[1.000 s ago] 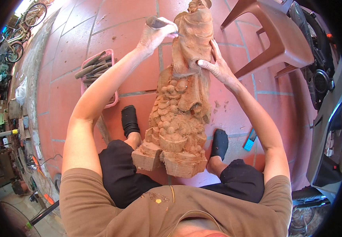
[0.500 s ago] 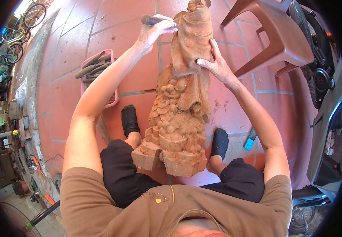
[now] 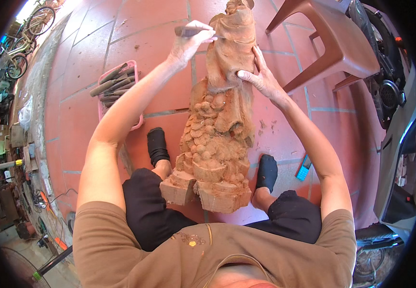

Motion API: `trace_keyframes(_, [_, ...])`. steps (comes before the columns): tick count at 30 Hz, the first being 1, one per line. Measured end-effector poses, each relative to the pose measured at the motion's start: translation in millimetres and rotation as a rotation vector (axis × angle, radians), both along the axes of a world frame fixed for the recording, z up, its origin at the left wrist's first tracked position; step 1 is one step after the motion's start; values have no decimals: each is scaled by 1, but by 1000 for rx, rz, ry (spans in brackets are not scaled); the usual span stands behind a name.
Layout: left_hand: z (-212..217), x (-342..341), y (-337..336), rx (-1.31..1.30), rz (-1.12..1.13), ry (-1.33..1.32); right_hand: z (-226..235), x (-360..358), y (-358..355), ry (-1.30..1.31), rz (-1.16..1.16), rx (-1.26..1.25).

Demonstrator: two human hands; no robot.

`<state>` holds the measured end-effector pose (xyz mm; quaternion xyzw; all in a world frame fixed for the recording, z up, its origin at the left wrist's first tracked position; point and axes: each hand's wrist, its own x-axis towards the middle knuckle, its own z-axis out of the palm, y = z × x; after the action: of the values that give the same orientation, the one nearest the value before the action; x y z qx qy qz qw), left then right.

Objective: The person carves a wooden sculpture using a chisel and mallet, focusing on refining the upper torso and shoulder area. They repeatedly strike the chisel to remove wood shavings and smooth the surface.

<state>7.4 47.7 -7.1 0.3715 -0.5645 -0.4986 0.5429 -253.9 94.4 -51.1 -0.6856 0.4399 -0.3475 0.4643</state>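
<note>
A carved wooden statue [image 3: 216, 129], reddish brown and dusty, lies on the floor between my feet with its blocky base toward me. My left hand [image 3: 194, 39] is closed around the handle of a carving chisel [image 3: 185, 31]; the front of the tool points right, at the left side of the statue's upper part. The chisel's very tip is too small to make out. On the statue's right side rests my right hand [image 3: 264, 80], fingers stretched along the edge and the thumb spread over the carved surface. It holds no tool.
A pink basket [image 3: 136, 122] with several wooden-handled tools [image 3: 114, 86] stands left of the statue. A brown plastic chair [image 3: 340, 53] is at the far right, a blue phone [image 3: 304, 170] lies near my right foot. Wood dust dots the tiled floor [image 3: 160, 91].
My left hand has shifted slightly right, and the chisel handle's rear end has dipped a little. My right hand stays at the same spot on the statue.
</note>
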Motion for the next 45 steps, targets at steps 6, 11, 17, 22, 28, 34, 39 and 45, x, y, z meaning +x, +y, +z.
trace_keyframes(6, [26, 9, -1, 88, -150, -267, 0, -7, 1, -11, -6, -15])
trace_keyframes(11, [18, 16, -15, 50, -121, -128, 3, 0, 3, -27, -3, 6])
trace_keyframes(17, [21, 16, -10, 51, -191, -321, -5, -7, 0, -19, -20, -12])
trace_keyframes(22, [14, 22, -24, 94, -148, -138, -1, 2, 1, -13, 2, -17])
trace_keyframes(28, [18, 20, -12, -28, -238, -425, -6, -9, 2, -32, -10, -25])
trace_keyframes(34, [15, 30, -25, 114, -200, -248, -1, 4, 1, -31, 15, -13])
trace_keyframes(39, [10, 29, -14, 74, -258, -268, -2, -6, 2, -8, -17, -4])
trace_keyframes(45, [16, 35, -32, 119, -238, -257, 3, 0, 1, -27, 10, 1])
